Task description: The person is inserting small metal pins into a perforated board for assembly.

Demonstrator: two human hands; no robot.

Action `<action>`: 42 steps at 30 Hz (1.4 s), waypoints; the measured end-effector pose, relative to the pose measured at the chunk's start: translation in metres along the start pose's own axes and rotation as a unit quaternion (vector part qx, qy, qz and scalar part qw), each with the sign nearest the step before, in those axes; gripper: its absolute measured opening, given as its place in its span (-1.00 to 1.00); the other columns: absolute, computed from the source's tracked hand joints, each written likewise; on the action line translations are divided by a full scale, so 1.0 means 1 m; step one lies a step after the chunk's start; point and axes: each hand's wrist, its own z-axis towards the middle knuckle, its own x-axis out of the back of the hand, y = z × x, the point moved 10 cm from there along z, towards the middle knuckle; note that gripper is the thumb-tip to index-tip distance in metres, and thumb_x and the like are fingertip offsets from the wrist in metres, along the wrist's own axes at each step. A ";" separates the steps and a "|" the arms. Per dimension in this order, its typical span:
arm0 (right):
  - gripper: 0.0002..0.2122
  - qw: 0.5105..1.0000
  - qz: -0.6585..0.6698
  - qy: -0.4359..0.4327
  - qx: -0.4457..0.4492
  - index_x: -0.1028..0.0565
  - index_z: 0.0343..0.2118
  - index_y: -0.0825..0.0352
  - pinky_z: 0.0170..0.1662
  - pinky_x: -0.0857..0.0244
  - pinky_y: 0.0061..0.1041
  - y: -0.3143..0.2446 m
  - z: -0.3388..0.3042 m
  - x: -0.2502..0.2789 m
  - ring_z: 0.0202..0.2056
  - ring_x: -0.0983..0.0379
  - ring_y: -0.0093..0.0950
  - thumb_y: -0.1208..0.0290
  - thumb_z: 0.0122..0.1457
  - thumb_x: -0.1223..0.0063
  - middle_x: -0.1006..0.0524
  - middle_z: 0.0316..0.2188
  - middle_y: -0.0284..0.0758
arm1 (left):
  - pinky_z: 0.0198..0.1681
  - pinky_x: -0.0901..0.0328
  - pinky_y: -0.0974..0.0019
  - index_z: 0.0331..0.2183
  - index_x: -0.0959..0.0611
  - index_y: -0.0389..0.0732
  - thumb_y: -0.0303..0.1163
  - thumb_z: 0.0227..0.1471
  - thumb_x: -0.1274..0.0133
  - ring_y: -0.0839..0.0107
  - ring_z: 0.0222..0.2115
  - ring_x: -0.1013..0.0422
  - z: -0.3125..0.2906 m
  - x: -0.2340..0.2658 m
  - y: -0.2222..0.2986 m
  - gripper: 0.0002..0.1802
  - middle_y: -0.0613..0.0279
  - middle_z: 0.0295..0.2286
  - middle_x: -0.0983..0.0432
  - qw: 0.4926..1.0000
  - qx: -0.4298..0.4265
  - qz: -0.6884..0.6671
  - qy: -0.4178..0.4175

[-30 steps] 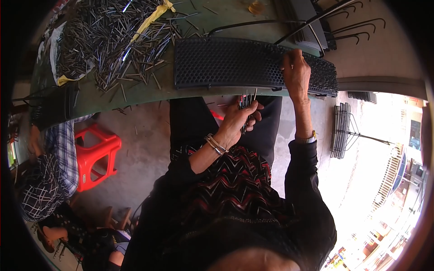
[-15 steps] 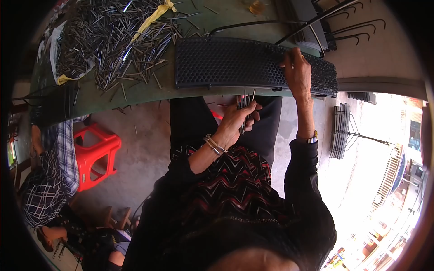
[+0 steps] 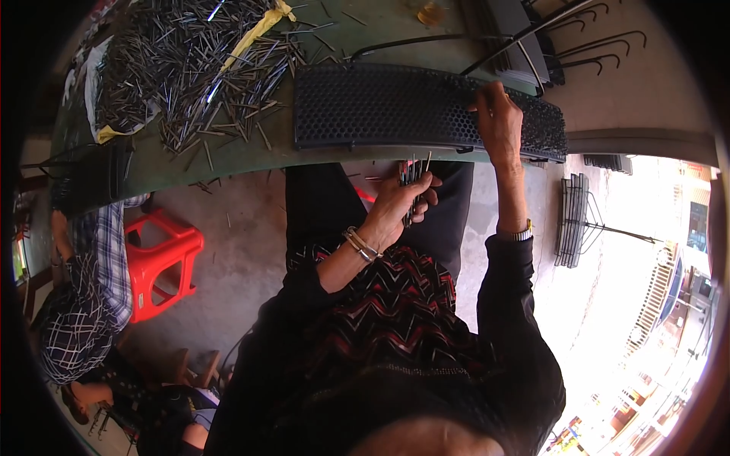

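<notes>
A bundle of thin dark rods (image 3: 411, 176) stands up out of my left hand (image 3: 397, 201), whose fingers are wrapped round it just off the table's near edge. My right hand (image 3: 498, 125) is over a long black rack (image 3: 372, 106) full of small holes, its fingers pinched together at the surface. Whatever lies between those fingertips is too small to make out. The rack's right end is filled with small upright pieces, while open holes show across its left and middle.
A large heap of loose rods (image 3: 205, 76) covers the table's left, with a yellow strip (image 3: 255, 34) across it. Bent black bars (image 3: 426, 42) rise behind the rack. Hooked rods (image 3: 601, 49) are at back right. A red stool (image 3: 161, 262) and a person in a plaid sleeve (image 3: 110, 258) are at left.
</notes>
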 end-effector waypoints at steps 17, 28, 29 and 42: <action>-0.94 0.998 -0.053 0.010 -0.014 -0.40 -0.31 0.36 -0.36 -0.39 -0.47 0.002 -0.004 -0.002 -0.41 -0.60 -0.36 0.50 0.24 0.09 -0.59 -0.51 -0.19 | -0.67 -0.06 0.54 -0.33 -0.61 -0.28 -0.16 0.12 -0.13 0.62 -0.67 -0.24 -0.003 -0.003 -0.001 -0.67 0.26 -0.60 -0.46 1.000 -0.003 0.001 -0.004; -0.94 0.998 -0.053 -0.013 0.038 -0.43 -0.31 0.34 -0.38 -0.36 -0.43 -0.004 -0.003 -0.011 -0.41 -0.59 -0.33 0.49 0.22 0.05 -0.57 -0.52 -0.20 | -0.67 -0.06 0.54 -0.34 -0.61 -0.27 -0.16 0.13 -0.12 0.62 -0.67 -0.24 -0.004 -0.003 -0.001 -0.67 0.28 -0.60 -0.45 1.000 -0.005 0.001 -0.013; -0.94 0.997 -0.061 -0.017 0.036 -0.42 -0.31 0.32 -0.39 -0.34 -0.29 -0.001 -0.003 -0.013 -0.41 -0.54 -0.19 0.47 0.19 0.03 -0.54 -0.50 -0.16 | -0.67 -0.06 0.54 -0.34 -0.61 -0.27 -0.16 0.13 -0.12 0.62 -0.67 -0.24 -0.005 -0.004 -0.001 -0.67 0.28 -0.60 -0.45 1.000 -0.005 0.001 -0.014; -0.83 0.974 -0.205 0.034 -0.088 -0.54 -0.30 0.25 -0.26 -0.36 -0.21 0.003 0.001 -0.002 -0.26 -0.51 -0.17 0.28 0.16 -0.04 -0.55 -0.34 -0.15 | -0.67 -0.06 0.57 -0.34 -0.61 -0.26 -0.19 0.14 -0.11 0.62 -0.66 -0.26 -0.010 -0.003 0.000 -0.71 0.28 -0.59 -0.45 1.000 0.002 0.000 -0.016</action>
